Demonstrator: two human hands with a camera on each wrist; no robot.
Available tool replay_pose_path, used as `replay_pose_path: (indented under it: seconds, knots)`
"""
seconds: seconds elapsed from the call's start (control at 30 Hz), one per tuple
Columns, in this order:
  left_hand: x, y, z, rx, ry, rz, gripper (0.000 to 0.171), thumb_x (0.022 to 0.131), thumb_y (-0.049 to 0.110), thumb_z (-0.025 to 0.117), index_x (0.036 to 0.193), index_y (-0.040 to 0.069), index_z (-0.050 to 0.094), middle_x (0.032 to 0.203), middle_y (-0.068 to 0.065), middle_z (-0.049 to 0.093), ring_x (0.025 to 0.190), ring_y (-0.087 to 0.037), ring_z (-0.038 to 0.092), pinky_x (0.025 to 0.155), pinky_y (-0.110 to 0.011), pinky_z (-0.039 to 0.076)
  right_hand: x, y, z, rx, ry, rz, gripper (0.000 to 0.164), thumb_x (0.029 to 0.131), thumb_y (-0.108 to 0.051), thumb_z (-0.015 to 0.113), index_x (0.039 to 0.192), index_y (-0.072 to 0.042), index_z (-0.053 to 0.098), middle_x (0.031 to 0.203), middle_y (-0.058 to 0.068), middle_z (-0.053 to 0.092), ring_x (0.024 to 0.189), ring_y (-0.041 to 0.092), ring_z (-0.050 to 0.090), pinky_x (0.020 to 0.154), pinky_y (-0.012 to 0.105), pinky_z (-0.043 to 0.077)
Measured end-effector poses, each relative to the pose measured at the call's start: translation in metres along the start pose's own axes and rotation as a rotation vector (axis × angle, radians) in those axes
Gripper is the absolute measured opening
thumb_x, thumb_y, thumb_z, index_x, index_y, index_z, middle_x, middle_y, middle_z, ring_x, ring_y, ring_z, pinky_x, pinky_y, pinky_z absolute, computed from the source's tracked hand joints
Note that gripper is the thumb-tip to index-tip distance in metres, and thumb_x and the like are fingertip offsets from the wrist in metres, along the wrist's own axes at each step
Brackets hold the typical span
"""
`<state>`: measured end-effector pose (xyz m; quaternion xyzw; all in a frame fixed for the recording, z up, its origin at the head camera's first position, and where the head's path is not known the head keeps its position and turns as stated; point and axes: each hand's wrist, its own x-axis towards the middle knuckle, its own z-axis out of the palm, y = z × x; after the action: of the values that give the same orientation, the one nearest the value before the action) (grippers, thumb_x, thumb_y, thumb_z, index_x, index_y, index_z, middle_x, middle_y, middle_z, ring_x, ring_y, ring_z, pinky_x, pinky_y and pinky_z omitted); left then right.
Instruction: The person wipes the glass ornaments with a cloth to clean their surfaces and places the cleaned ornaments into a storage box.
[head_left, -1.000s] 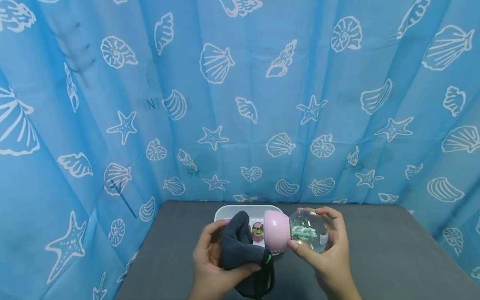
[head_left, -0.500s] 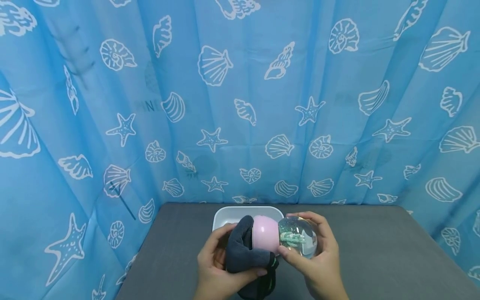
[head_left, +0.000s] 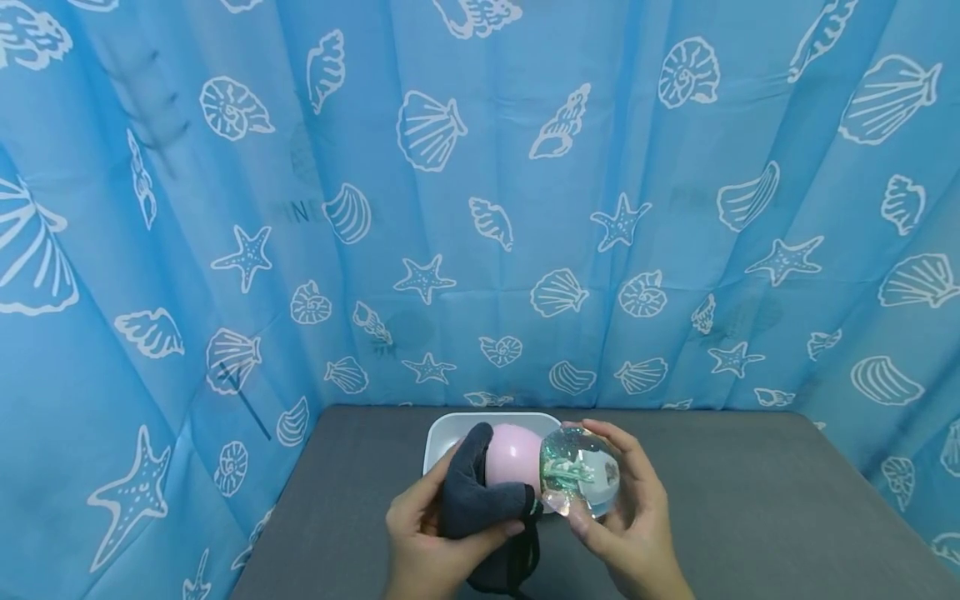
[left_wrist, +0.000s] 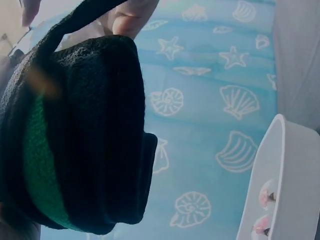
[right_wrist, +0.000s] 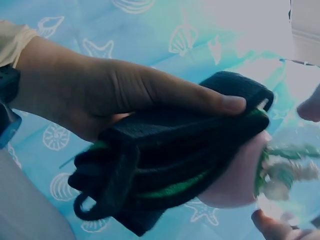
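A snow globe with a glossy pink base (head_left: pixel 513 455) lies on its side in the air, and my right hand (head_left: pixel 637 512) grips its clear glass ball (head_left: pixel 600 468). Inside the ball stands a pale green figure with glitter. My left hand (head_left: pixel 427 525) holds a folded dark grey cloth (head_left: pixel 474 504), its thumb on the near side. The cloth wraps against the base's left end, which it hides. In the right wrist view, green strips and a loop show on the cloth (right_wrist: pixel 165 155), with the pink base (right_wrist: pixel 237 180) pressed in it.
Behind the hands, a white tray (head_left: pixel 442 429) stands on the grey table (head_left: pixel 750 500). Small pink items (left_wrist: pixel 264 197) show inside it in the left wrist view. A blue shell-patterned curtain (head_left: pixel 495 208) hangs behind the table.
My right hand has moved left with the snow globe, bringing its pink base into the cloth's fold. The ball has turned slightly in the fingers. My left hand keeps its hold on the cloth.
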<state>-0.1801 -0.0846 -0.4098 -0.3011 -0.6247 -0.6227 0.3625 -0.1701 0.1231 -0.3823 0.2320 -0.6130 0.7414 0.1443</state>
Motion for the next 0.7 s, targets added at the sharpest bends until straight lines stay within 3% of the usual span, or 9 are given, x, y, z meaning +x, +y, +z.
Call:
replay_pose_path:
  seconds: [0.17,0.27,0.43,0.7]
  knots:
    - [0.0,-0.001,-0.002,-0.007,0.0,-0.092,0.079,0.061,-0.006,0.09,0.133,-0.003,0.057,0.122,-0.018,0.068,0.103,-0.023,0.071,0.086,-0.03,0.059,0.002,0.006,-0.007,0.028,-0.147,-0.242,0.088,0.061,0.031,0.068,0.139,0.014,0.032,0.141,0.032,0.041,0.123,0.033,0.055,0.084,0.041,0.06]
    - [-0.002,-0.001,-0.004,-0.027,-0.026,-0.161,0.072,0.064,-0.007,0.088,0.13,0.001,0.06,0.117,-0.015,0.07,0.097,-0.023,0.071,0.081,-0.034,0.061,0.002,0.006,-0.011,0.035,-0.211,-0.328,0.09,0.056,0.033,0.071,0.136,0.017,0.034,0.14,0.035,0.039,0.127,0.036,0.05,0.089,0.04,0.059]
    - [-0.004,0.001,-0.006,-0.031,-0.051,-0.198,0.061,0.065,-0.006,0.087,0.12,0.004,0.065,0.109,-0.012,0.072,0.089,-0.021,0.072,0.076,-0.035,0.061,-0.002,-0.002,-0.018,0.024,-0.281,-0.371,0.089,0.054,0.032,0.072,0.134,0.012,0.04,0.142,0.032,0.039,0.129,0.035,0.048,0.093,0.036,0.057]
    - [-0.004,0.003,-0.004,-0.035,-0.033,-0.251,0.05,0.069,-0.005,0.084,0.115,0.005,0.067,0.104,-0.01,0.073,0.088,-0.021,0.072,0.076,-0.036,0.062,-0.004,-0.01,-0.022,-0.011,-0.393,-0.404,0.08,0.062,0.03,0.068,0.135,0.006,0.044,0.146,0.028,0.037,0.132,0.033,0.045,0.096,0.033,0.055]
